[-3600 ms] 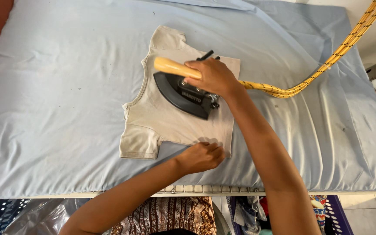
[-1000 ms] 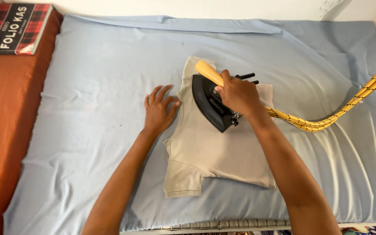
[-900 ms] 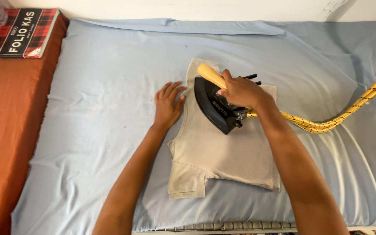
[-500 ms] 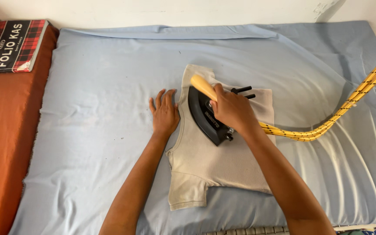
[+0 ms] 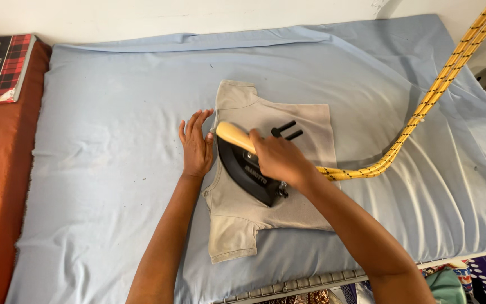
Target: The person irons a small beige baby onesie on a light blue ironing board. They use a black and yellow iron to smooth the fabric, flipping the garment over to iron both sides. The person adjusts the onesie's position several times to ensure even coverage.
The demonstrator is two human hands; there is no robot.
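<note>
I press a small beige shirt [image 5: 288, 186] with a black iron [image 5: 247, 169] on the blue sheet [image 5: 108, 146].

My right hand [image 5: 277, 159] grips the iron's pale handle near the sheet's middle; my left hand [image 5: 197, 143] lies flat, fingers spread, at the shirt's left edge. A yellow cord [image 5: 423, 110] trails toward the far right corner.

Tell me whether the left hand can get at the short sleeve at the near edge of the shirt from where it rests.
Probably yes. The left hand lies flat at the shirt's left edge, and the sleeve lies uncovered just nearer; the iron sits to the right, out of the way.
</note>
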